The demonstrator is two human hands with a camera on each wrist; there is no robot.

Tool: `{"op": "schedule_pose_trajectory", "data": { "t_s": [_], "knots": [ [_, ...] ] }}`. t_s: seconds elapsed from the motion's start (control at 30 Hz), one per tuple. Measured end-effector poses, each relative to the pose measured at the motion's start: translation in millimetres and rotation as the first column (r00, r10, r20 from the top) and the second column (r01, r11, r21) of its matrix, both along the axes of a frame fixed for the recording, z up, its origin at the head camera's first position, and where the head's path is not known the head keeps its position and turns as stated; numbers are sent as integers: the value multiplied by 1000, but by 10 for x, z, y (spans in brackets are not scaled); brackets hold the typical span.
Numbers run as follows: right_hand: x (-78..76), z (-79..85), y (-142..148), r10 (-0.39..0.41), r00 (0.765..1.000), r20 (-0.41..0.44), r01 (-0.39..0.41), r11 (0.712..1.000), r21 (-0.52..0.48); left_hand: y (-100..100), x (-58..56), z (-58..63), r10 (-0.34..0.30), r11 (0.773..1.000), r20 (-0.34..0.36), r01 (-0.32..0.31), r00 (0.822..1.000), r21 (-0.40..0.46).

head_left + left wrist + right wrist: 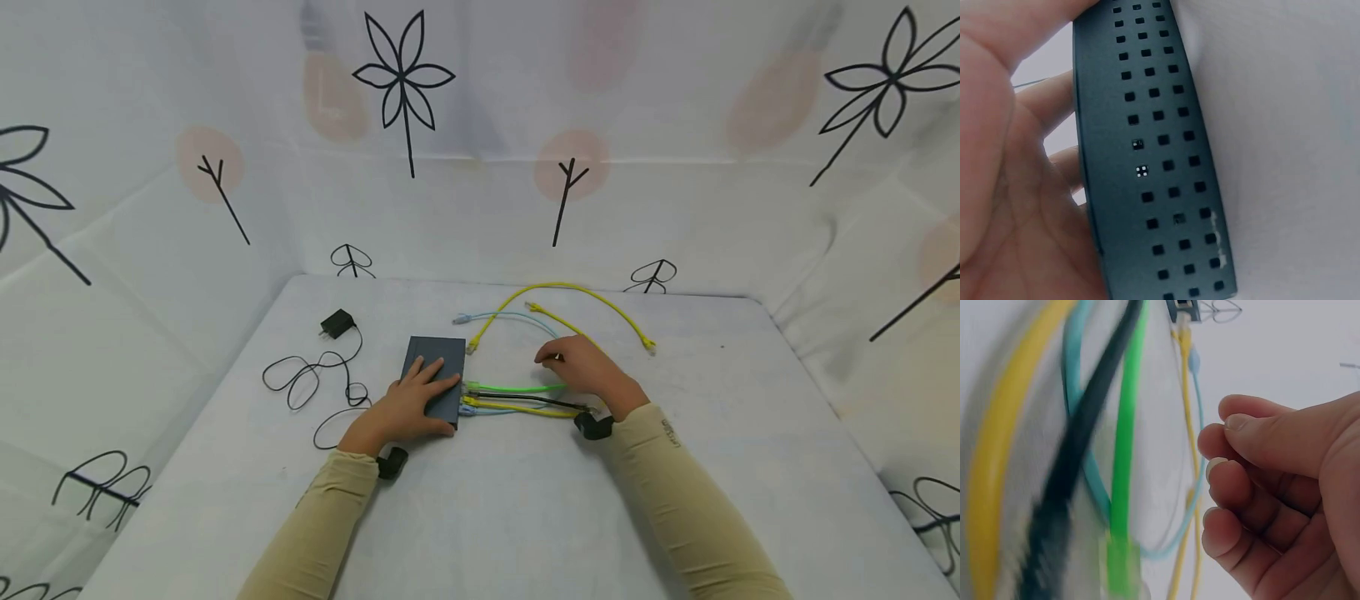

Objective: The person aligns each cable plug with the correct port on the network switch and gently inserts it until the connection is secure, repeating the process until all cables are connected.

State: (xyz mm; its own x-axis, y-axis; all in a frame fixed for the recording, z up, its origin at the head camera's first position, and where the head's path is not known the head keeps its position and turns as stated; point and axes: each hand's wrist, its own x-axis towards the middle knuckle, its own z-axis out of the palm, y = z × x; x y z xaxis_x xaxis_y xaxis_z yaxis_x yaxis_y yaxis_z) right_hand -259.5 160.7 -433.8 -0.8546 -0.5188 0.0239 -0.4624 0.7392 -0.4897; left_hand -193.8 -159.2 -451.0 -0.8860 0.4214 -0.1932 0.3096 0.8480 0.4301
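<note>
A dark grey network switch point(442, 346) lies flat on the table; its side with several rows of square vent holes point(1163, 140) fills the left wrist view. My left hand point(408, 408) rests on it with fingers spread across the top and the thumb near the front corner. Green point(517, 389), black point(517, 397) and yellow point(525, 406) network cables, with a light blue one point(491, 411), run from the switch's right side. Above their far ends hovers my right hand point(592, 371), fingers loosely curled; nothing shows between thumb and forefinger point(1232, 440).
Behind the right hand lie a long yellow cable point(562, 284), another yellow cable point(555, 316) and a light blue cable point(510, 314). The long yellow cable's plug meets the switch's far right corner; whether it is inserted, I cannot tell. A black power adapter point(337, 322) with a tangled cord lies left.
</note>
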Motion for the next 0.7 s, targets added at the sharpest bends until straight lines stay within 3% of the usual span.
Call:
{"op": "schedule_pose_trajectory", "data": {
  "t_s": [0.7],
  "knots": [
    [-115, 33, 399, -167, 985, -38, 166, 986, -24, 4, 14, 2, 4, 1000, -6, -4, 1000, -3]
  ]
}}
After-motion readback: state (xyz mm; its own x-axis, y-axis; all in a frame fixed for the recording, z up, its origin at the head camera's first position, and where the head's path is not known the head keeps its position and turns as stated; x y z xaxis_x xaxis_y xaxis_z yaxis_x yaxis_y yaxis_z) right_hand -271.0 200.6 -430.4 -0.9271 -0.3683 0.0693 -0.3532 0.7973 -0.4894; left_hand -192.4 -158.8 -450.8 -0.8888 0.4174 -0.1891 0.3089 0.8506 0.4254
